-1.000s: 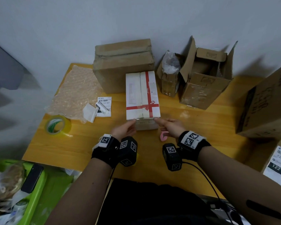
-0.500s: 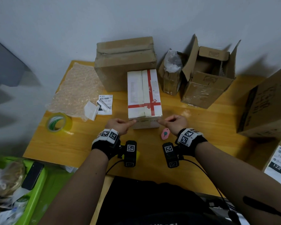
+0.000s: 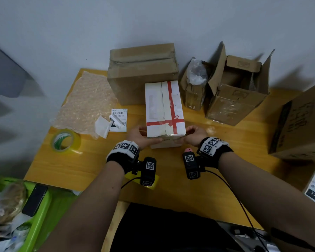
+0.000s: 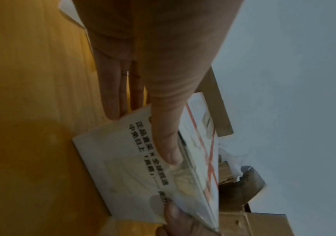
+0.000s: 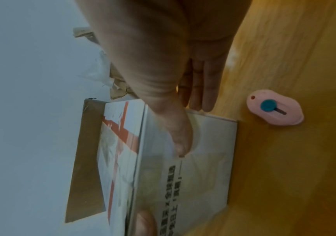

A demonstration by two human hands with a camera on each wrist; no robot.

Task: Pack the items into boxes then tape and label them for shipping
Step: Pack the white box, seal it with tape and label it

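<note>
While the white box (image 3: 164,113) lies on the surface (image 3: 91,166), long axis running straight away from the person, both hands flank its near end: left hand (image 3: 140,136) and right hand (image 3: 195,135) equally close, fingers (image 4: 111,89) straight along the sides, thumbs (image 4: 169,153) pressing the end face.

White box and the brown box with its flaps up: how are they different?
The white box has red tape crossed over it; the open brown box is plain brown cardboard. The white box is closed; the open brown box's flaps stand up. The left hand and right hand press the white box's near end; no hand touches the open brown box. Both stand on the wooden table.
</note>
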